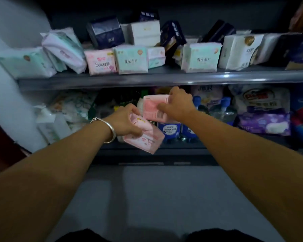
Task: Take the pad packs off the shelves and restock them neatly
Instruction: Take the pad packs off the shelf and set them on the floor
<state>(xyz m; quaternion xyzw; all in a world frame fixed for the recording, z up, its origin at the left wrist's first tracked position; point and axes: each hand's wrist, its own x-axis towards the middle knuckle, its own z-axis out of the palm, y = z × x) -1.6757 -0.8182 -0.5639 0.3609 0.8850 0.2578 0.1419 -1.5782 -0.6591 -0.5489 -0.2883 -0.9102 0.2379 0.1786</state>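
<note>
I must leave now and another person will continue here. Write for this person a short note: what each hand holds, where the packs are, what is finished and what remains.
Left hand: grips a pink pad pack, held in front of the lower shelf.
Right hand: grips a second pink pack, just above and beside the first one.
Upper shelf: many pad packs, some upright at the front, such as the mint pack, others tilted or piled behind, such as the dark pack.
Done: two pink packs are in the hands.
Left: place these two neatly and straighten the leaning and piled packs.
</note>
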